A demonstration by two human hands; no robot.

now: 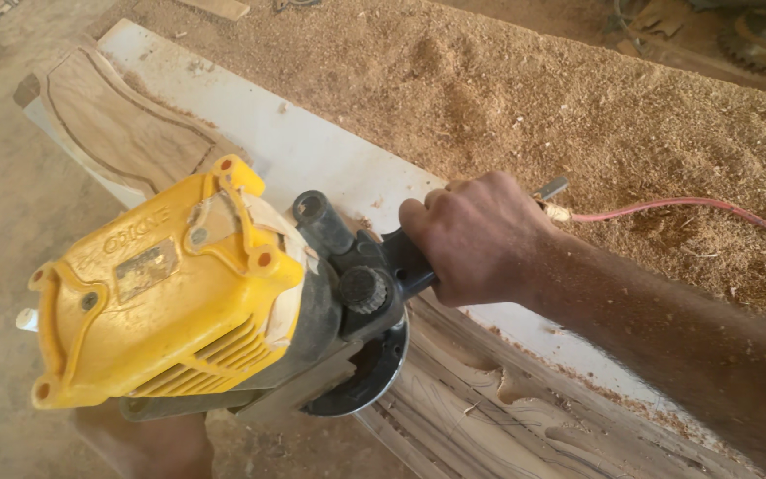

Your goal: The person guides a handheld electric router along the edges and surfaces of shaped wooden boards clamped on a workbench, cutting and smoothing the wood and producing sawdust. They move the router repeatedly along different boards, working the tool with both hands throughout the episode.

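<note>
Your right hand [476,239] is clenched tight round the black side handle [405,262] of the yellow router [179,293] at frame centre, your left hand out of sight, while the wooden panel [489,417] shows carved grooves at lower right and a shaped end at upper left.

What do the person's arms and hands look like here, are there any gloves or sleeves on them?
Only the right hand and its forearm are clearly in view. Both are bare: no glove, no sleeve, no watch or ring that shows. Fine sawdust dusts the forearm. The left hand is hidden behind the yellow power tool.
</note>
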